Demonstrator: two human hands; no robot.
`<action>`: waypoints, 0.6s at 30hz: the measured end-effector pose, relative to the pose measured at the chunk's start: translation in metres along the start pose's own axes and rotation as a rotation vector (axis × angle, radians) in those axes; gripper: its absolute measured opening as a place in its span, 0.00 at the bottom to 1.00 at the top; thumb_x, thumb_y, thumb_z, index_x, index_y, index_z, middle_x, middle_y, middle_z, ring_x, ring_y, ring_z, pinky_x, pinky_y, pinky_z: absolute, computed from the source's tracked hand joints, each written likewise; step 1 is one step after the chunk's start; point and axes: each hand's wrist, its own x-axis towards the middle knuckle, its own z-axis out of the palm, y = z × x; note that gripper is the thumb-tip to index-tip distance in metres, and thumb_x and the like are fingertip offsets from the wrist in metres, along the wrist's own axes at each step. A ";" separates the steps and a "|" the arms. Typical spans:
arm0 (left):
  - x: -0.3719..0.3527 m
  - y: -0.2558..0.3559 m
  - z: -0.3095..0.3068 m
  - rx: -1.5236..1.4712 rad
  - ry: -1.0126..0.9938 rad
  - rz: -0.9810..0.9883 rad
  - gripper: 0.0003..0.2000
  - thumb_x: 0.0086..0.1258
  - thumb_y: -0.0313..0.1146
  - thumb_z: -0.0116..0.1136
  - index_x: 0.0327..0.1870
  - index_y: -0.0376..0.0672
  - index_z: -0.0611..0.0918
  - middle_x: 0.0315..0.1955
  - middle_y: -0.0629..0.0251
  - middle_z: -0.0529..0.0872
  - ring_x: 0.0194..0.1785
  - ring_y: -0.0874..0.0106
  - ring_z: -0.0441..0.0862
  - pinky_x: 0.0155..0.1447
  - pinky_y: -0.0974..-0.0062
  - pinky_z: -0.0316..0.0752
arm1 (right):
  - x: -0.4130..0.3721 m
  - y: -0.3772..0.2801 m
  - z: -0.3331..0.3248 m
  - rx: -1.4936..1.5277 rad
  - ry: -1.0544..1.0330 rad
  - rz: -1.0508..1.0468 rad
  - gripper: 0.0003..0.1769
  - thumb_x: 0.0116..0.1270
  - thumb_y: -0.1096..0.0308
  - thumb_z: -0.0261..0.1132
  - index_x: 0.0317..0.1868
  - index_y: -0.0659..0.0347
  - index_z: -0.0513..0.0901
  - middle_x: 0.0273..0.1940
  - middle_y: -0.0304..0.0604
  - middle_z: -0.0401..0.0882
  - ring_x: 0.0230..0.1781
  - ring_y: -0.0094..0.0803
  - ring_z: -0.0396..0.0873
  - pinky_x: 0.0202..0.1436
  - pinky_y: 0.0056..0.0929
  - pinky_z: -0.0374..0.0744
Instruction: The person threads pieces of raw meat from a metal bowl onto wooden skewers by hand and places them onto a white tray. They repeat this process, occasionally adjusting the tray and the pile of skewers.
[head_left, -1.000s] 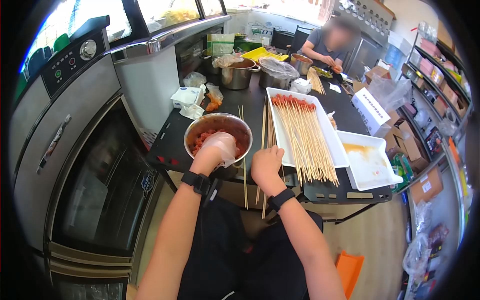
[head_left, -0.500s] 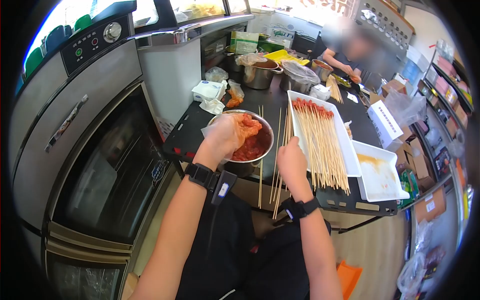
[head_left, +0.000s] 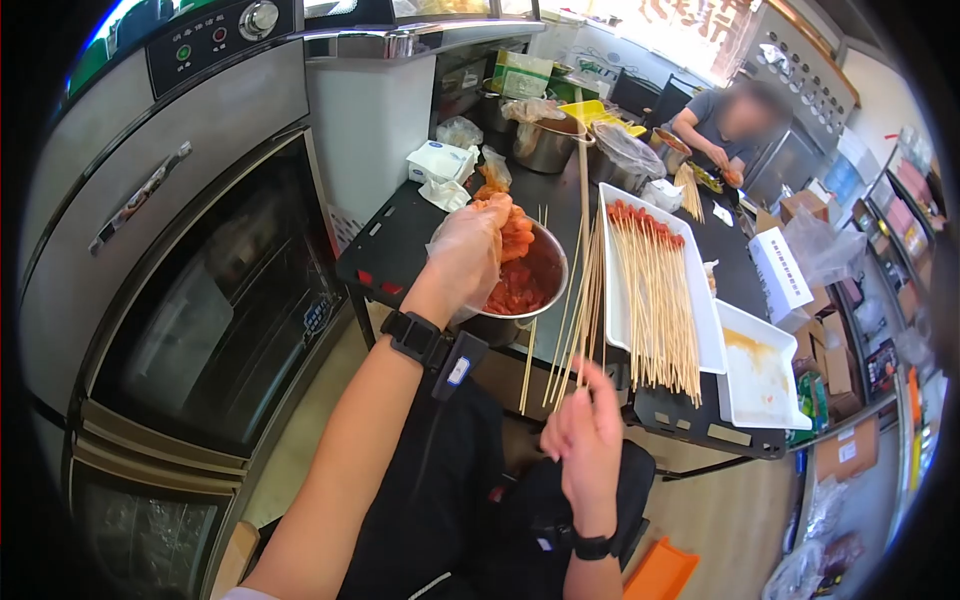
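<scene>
My left hand, in a clear plastic glove, is closed around reddish marinated meat. It is at the left rim of a metal bowl holding more red meat pieces. My right hand is bare and somewhat blurred, low in front of the table edge. Between its thumb and fingers is the near end of a bamboo skewer, raised and pointing away from me. Loose skewers lie beside the bowl. A white tray holds rows of skewers tipped with red meat.
A second white tray with brownish liquid lies at the right. Behind stand a tissue box, a metal pot and bagged containers. Across the table another person handles food. A steel cabinet borders the left; shelves stand right.
My right hand has drawn back toward me from the loose skewers, and one skewer is now raised in it. My left hand still grips meat over the bowl. The view has shifted slightly.
</scene>
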 end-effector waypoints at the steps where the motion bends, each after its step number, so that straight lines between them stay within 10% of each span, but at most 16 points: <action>1: 0.003 0.000 0.000 -0.004 0.041 0.005 0.13 0.71 0.39 0.49 0.39 0.37 0.77 0.31 0.64 0.80 0.34 0.73 0.79 0.41 0.75 0.75 | -0.006 0.003 0.000 -0.046 -0.011 0.049 0.17 0.73 0.69 0.46 0.58 0.65 0.65 0.17 0.30 0.55 0.13 0.15 0.53 0.18 0.17 0.61; 18: -0.002 0.007 0.002 -0.100 0.206 0.137 0.13 0.70 0.43 0.51 0.37 0.41 0.76 0.25 0.69 0.74 0.28 0.78 0.72 0.33 0.79 0.70 | -0.095 -0.039 -0.035 -0.827 0.037 0.043 0.11 0.71 0.68 0.53 0.47 0.61 0.78 0.22 0.29 0.65 0.22 0.13 0.61 0.24 0.13 0.60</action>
